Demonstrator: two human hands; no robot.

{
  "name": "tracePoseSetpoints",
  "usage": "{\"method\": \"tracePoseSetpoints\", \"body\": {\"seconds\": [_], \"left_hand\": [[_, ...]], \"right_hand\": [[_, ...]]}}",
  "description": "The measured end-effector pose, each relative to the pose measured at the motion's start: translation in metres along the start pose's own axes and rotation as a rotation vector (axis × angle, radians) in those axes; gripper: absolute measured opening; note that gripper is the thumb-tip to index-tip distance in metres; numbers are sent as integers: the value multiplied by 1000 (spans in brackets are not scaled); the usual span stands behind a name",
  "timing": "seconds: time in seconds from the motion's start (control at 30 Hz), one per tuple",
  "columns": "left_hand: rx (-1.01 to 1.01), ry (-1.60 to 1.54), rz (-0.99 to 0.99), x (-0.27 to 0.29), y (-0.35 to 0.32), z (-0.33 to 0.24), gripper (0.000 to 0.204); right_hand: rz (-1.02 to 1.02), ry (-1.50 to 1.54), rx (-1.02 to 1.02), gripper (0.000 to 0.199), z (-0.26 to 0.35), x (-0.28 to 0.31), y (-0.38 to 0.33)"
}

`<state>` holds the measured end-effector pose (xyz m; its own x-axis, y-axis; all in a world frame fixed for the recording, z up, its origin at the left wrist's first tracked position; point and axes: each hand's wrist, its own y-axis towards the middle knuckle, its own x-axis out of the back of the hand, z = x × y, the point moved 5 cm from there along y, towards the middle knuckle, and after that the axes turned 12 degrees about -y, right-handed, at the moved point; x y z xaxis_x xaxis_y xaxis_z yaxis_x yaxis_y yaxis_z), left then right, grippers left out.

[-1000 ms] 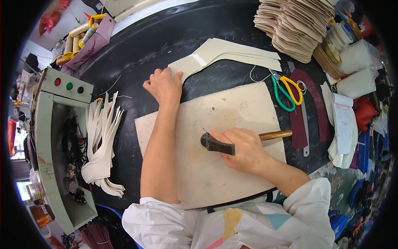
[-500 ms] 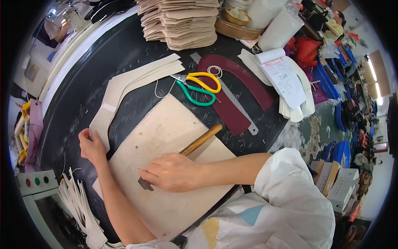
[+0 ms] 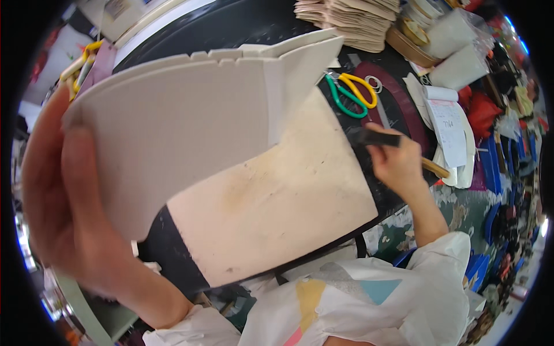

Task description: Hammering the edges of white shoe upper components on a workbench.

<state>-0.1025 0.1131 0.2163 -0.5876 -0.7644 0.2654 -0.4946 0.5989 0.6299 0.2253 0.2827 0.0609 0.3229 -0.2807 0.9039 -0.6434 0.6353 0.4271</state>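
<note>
Close up on the left, my left hand [image 3: 86, 202] grips a curved, off-white sheet piece [image 3: 179, 121] by its end, thumb on the near face. The piece is raised, with small notches along its top edge and a paler strip near its far end. Over to the right, my right hand [image 3: 399, 167] is closed round a hammer [image 3: 434, 168] with a wooden handle and a dark head. Between my hands lies a pale square board [image 3: 277, 219], its left part covered by the raised piece.
Beyond the board lie scissors [image 3: 349, 95] with green and yellow handles, beside maroon curved pieces [image 3: 398, 86]. A tall stack of beige pieces [image 3: 352, 20] stands at the back. A notepad [image 3: 447, 124] rests on white pieces at the right.
My left hand has lifted the off-white piece from the black table up towards the view. My right hand has carried the hammer off the board to the right. The view has shifted.
</note>
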Motion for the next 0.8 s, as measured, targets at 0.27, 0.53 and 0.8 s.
{"method": "tracePoseSetpoints", "body": {"seconds": [0.27,0.53,0.8], "left_hand": [[568,-55,84,30,-45,202,29],[539,726,232,29,-97,217,43],[217,778,5,3,-103,226,39]], "right_hand": [[49,77,-159,34,-12,-2,-11],[-31,150,-75,34,5,-10,-2],[-39,239,-137,31,8,-16,5]]}}
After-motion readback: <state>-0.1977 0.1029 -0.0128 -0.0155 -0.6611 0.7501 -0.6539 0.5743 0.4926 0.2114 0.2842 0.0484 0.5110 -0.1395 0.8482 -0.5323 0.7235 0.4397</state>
